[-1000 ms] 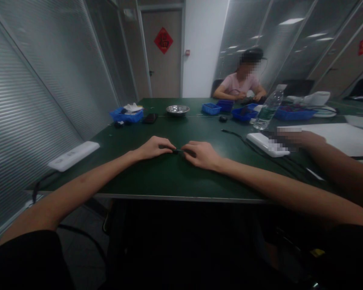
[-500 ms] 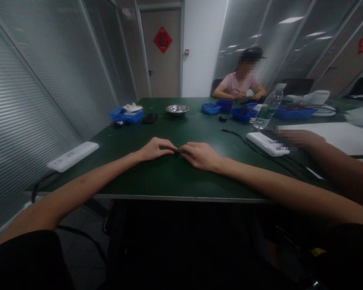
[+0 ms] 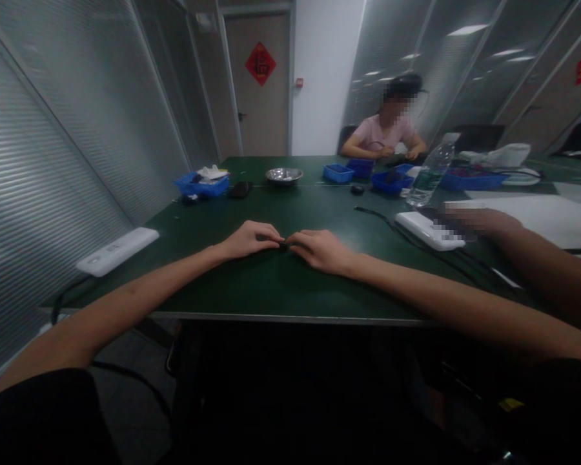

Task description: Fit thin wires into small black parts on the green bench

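My left hand and my right hand rest on the dark green table, fingertips meeting in the middle. Both pinch a small black part between them; it is too small and dark to name. The fingers of each hand are curled and pressed together around it.
A white power strip lies at the left edge. Another person's arm reaches in from the right beside a white device and black cables. Farther back stand blue bins, a metal bowl, a water bottle and a seated person.
Hardly any. My fingertips have shifted slightly around the small black part; the arm at the right has stayed nearly still.
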### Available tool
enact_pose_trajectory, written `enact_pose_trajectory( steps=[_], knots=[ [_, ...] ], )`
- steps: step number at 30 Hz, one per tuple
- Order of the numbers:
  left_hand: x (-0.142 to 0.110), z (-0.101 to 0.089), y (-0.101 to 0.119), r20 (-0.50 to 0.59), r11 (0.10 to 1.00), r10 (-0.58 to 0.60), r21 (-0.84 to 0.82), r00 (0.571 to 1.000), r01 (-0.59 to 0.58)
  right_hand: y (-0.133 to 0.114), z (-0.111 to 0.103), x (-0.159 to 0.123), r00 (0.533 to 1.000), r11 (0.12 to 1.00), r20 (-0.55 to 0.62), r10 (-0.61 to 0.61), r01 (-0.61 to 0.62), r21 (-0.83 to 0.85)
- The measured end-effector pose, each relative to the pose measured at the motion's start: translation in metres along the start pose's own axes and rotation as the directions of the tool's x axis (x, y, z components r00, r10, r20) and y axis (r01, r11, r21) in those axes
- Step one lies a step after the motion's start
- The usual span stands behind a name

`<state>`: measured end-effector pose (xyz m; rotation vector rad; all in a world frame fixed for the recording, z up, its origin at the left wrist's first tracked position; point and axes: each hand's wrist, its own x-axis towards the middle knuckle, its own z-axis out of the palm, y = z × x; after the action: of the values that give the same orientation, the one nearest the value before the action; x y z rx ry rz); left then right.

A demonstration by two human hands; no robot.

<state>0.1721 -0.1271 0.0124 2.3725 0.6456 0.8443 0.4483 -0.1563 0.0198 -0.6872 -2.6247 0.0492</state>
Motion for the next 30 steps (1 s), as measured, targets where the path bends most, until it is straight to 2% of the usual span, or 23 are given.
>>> enact_pose_trajectory(
  steps=[5, 11, 13, 22, 30],
  knots=[
    [0.0009, -0.0039, 0.0003, 0.078, 0.994, -0.096, -0.051, 0.992, 0.100, -0.0014, -0.0020, -0.0016, 0.999, 0.997, 0.003, -0.036, 0.036, -0.070],
    [0.0007, 0.0004, 0.0047, 0.058, 1.000, -0.003, -0.024, 0.998, 0.005, 0.0009, 0.0020, 0.0006, 0.999, 0.994, -0.023, -0.033, 0.035, 0.100],
    [0.0010, 0.0010, 0.0049, 0.068, 1.000, -0.003, -0.023, 0.998, 0.005, 0.0015, 0.0032, 0.0013, 0.999, 0.992, -0.038, -0.020, 0.025, 0.126],
    [0.0037, -0.0025, -0.0013, 0.139, 0.978, -0.166, -0.107, 0.976, 0.181, 0.0024, 0.0041, 0.0030, 0.996, 0.996, -0.077, 0.049, -0.042, 0.081],
    [0.0050, -0.0045, -0.0017, 0.164, 0.974, -0.190, -0.096, 0.968, 0.207, 0.0004, 0.0032, 0.0022, 0.992, 0.994, -0.103, 0.077, -0.069, 0.082]
  ],
)
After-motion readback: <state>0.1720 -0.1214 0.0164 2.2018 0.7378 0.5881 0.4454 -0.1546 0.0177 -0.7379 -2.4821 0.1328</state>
